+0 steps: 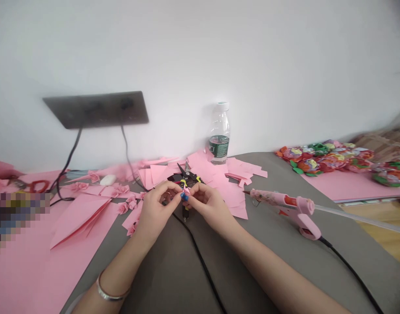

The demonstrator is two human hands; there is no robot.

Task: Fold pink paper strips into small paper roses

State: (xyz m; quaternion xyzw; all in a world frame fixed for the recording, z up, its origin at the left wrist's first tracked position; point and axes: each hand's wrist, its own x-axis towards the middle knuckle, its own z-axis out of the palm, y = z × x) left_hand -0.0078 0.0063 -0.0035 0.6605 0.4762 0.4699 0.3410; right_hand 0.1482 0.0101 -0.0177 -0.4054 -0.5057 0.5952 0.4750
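Observation:
My left hand [156, 210] and my right hand [208, 207] meet at the middle of the grey table top. Their fingertips pinch a small folded piece of pink paper [186, 191] from both sides. A small blue bit [184, 197] shows just below it, though I cannot tell what it is. Directly behind my fingers lie black-bladed scissors [187, 173] with yellow-marked handles, partly hidden by my hands. Loose pink paper strips [232, 187] spread around them. A silver bangle [110, 290] circles my left wrist.
A pink hot glue gun [294, 213] with a long glue stick and black cord lies to the right. A water bottle [219, 133] stands against the wall. Pink paper sheets [79, 218] and small paper flowers lie left; colourful paper flowers [324, 159] lie far right.

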